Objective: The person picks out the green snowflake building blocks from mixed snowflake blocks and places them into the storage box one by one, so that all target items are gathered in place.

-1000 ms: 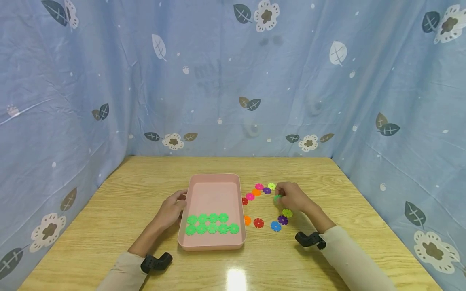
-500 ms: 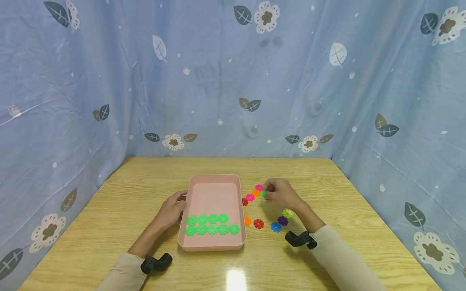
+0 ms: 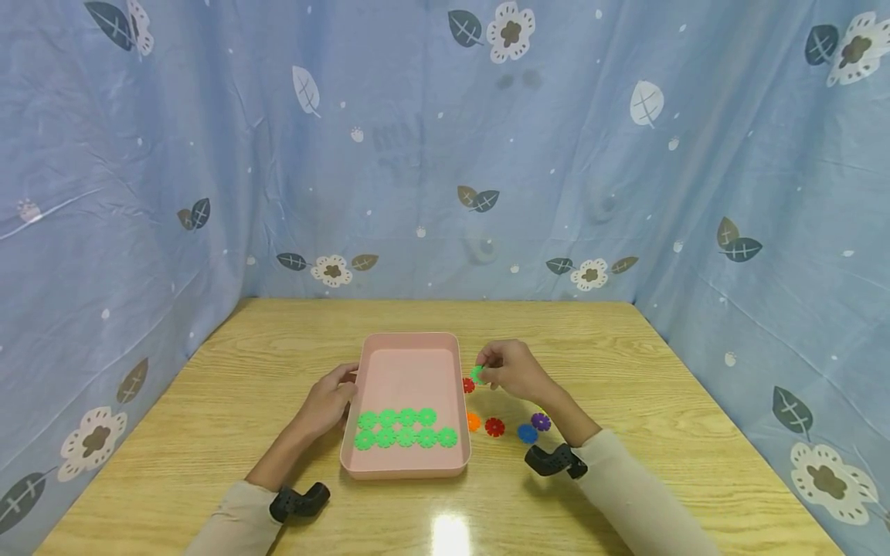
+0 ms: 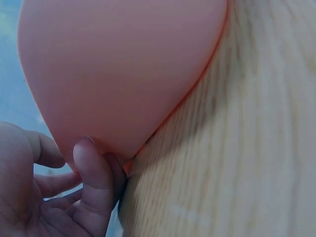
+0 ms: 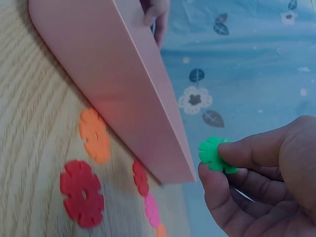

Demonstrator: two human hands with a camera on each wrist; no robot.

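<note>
A pink tray (image 3: 410, 374) lies on the table, with several green snowflake discs (image 3: 406, 436) in two rows at its near end. At the tray's left side my left hand (image 3: 325, 400) holds its edge; the left wrist view shows thumb and fingers (image 4: 91, 168) at the tray wall (image 4: 123, 74). My right hand (image 3: 514, 369) is just beyond the tray's right side, above the table. It pinches a green snowflake disc (image 5: 213, 154) between thumb and fingers, higher than the loose discs. A red disc (image 3: 469, 384) lies beside the tray, close to that hand.
Right of the tray, an orange disc (image 3: 474, 422), a red disc (image 3: 494, 427), a blue disc (image 3: 528, 433) and a purple disc (image 3: 541, 421) lie on the wooden table (image 3: 292, 332). A pink disc (image 5: 152, 211) shows in the right wrist view. A patterned blue curtain (image 3: 417, 154) hangs behind.
My right hand has moved left toward the tray, carrying the green snowflake disc over the other discs. My left hand and the tray stay in place.
</note>
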